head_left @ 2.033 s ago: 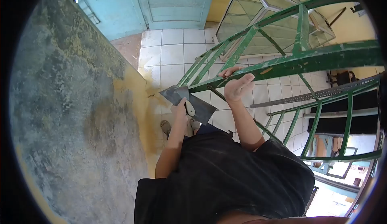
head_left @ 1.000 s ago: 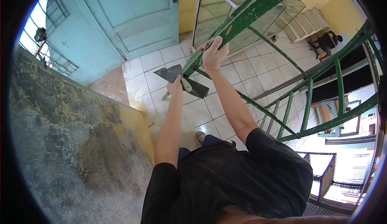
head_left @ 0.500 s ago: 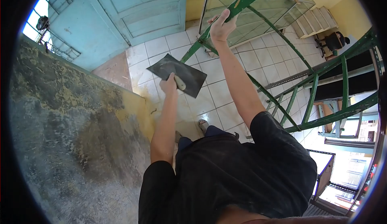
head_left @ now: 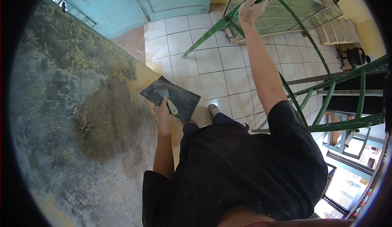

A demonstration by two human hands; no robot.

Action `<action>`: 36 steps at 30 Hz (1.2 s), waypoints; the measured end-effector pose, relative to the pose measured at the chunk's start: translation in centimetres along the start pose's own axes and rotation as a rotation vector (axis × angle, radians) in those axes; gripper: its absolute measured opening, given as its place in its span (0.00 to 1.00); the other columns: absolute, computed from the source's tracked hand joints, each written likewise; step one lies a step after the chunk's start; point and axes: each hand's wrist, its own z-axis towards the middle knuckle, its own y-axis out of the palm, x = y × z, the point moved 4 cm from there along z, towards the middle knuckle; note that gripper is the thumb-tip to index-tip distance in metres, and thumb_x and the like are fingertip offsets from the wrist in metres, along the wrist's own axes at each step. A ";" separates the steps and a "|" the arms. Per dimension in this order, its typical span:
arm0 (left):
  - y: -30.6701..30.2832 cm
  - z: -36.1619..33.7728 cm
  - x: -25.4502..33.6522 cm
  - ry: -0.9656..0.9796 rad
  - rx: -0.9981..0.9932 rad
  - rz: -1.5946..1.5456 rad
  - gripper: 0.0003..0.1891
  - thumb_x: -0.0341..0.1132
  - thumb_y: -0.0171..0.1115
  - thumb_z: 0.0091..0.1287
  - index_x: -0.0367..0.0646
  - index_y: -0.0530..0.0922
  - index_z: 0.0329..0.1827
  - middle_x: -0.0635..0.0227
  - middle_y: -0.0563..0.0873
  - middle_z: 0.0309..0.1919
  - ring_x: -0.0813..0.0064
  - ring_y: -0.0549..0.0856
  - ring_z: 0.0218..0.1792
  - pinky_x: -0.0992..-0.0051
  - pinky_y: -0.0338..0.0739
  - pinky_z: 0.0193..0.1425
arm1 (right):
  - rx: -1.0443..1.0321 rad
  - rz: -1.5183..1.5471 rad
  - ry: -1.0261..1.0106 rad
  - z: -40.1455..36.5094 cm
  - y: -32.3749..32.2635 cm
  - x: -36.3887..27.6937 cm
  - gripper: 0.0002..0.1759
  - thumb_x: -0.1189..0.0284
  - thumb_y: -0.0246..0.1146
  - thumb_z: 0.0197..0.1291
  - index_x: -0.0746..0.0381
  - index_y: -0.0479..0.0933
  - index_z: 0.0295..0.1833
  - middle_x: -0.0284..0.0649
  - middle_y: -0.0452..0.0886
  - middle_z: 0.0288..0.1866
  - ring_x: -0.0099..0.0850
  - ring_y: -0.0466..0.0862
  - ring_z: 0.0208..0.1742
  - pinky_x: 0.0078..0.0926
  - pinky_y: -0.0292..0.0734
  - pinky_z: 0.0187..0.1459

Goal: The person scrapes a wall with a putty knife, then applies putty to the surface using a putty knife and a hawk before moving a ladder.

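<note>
My left hand (head_left: 162, 112) is closed on a putty knife (head_left: 172, 107) with a pale handle and a metal blade. Flat beneath the knife lies a dark rectangular plate (head_left: 187, 101), held in the same hand, its left corner overlapping the wall's edge in this view. Up and to the right, my right hand (head_left: 250, 11) grips the rail of a green ladder (head_left: 210, 34) with worn, chipped paint. The ladder's foot points down toward the tiled floor. Left of me, the patchy grey and yellow wall (head_left: 53, 116) carries a darker brown patch (head_left: 102, 123).
A light blue door (head_left: 175, 0) stands beyond the white tiled floor (head_left: 216, 84). Behind the ladder is a glass display case (head_left: 273, 18), with small wooden steps (head_left: 339, 32) at the right. More green ladder rungs (head_left: 324, 100) run along my right side.
My left hand has drawn the plate and putty knife closer to my body and the wall. The view has shifted; my right hand still holds the ladder, now higher and farther right in view.
</note>
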 end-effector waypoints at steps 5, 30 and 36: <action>-3.6 -4.0 -2.7 -0.030 -0.049 -0.099 0.18 0.29 0.73 0.63 0.26 0.81 0.51 0.56 0.87 0.49 0.67 0.87 0.45 0.70 0.79 0.50 | -0.161 -0.595 -0.064 -1.2 -2.5 -0.6 0.23 0.58 0.59 0.73 0.71 0.69 0.50 0.50 0.83 0.31 0.48 0.85 0.35 0.38 0.77 0.34; 3.9 -6.5 7.8 0.148 -0.320 0.180 0.18 0.34 0.72 0.67 0.26 0.81 0.51 0.57 0.88 0.46 0.68 0.88 0.43 0.71 0.80 0.47 | -1.199 -1.110 1.460 -47.2 -59.8 9.1 0.13 0.72 0.59 0.63 0.67 0.82 0.47 0.50 0.89 0.38 0.39 0.90 0.33 0.29 0.86 0.40; 4.1 -5.7 8.9 0.285 -0.362 0.260 0.25 0.36 0.72 0.66 0.23 0.79 0.58 0.52 0.88 0.51 0.64 0.87 0.51 0.69 0.77 0.59 | -0.782 -0.848 0.998 -39.2 -44.8 7.5 0.14 0.67 0.68 0.61 0.61 0.83 0.49 0.52 0.90 0.36 0.43 0.91 0.31 0.46 0.87 0.45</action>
